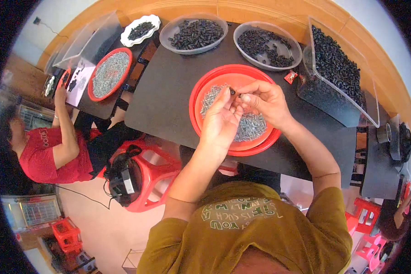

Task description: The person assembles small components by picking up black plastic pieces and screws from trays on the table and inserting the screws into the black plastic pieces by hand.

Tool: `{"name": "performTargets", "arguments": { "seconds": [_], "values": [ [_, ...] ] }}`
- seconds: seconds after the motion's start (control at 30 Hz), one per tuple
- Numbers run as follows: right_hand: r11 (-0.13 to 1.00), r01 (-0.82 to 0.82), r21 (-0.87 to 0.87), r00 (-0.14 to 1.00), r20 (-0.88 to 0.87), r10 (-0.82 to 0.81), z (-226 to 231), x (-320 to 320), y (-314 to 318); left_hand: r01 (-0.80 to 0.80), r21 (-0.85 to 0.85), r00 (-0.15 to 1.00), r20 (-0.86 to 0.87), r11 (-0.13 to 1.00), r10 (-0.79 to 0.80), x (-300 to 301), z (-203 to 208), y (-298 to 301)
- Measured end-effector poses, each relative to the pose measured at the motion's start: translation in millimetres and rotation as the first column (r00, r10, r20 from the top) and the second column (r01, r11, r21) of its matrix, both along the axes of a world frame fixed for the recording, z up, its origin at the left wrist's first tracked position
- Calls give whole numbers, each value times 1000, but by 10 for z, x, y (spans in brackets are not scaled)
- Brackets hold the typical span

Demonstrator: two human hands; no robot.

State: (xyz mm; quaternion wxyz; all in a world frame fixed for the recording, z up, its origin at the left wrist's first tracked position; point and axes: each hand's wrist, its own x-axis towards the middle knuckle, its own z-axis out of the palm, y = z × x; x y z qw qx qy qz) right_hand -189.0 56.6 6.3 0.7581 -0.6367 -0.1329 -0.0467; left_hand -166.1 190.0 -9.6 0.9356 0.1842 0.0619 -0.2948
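Above a round red tray (pixel 195 107), my two hands meet with their fingertips close together. My left hand (pixel 219 121) is closed on a small black piece (pixel 233 92) between thumb and fingertips. Thumb and forefinger of my right hand (pixel 271 106) pinch at a spot just beside it; whatever they hold is too small to make out. Below the hands, many small silvery metal parts (pixel 252 128) lie in the tray, partly hidden by my fingers.
At the table's (pixel 162 98) far side stand a clear bowl (pixel 165 42) and a second clear bowl (pixel 298 57), both with black pieces. A clear bin (pixel 326 102) of black pieces stands right, near a small red packet (pixel 291 76). Left, a person in red (pixel 55 155) works beside another red tray (pixel 92 91).
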Motion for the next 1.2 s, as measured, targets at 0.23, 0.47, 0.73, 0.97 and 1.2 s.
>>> {"name": "performTargets", "arguments": {
  "seconds": [0.23,0.47,0.73,0.97,1.2],
  "values": [
    [993,115,-28,982,154,-110,17,-61,31,-30,27,996,82,999,28,-64,126,-24],
    [975,218,-52,955,215,-202,78,-145,121,-74,32,975,214,997,66,-139,199,-12],
    [987,145,64,965,210,-156,97,-123,167,-105,21,964,247,994,97,-162,227,8],
    [986,135,98,982,120,-147,110,-129,171,-231,18,920,329,973,213,-186,257,-32],
    [978,137,158,988,42,-146,78,-140,221,-278,-36,872,410,960,268,-192,240,-67]
  ]
}}
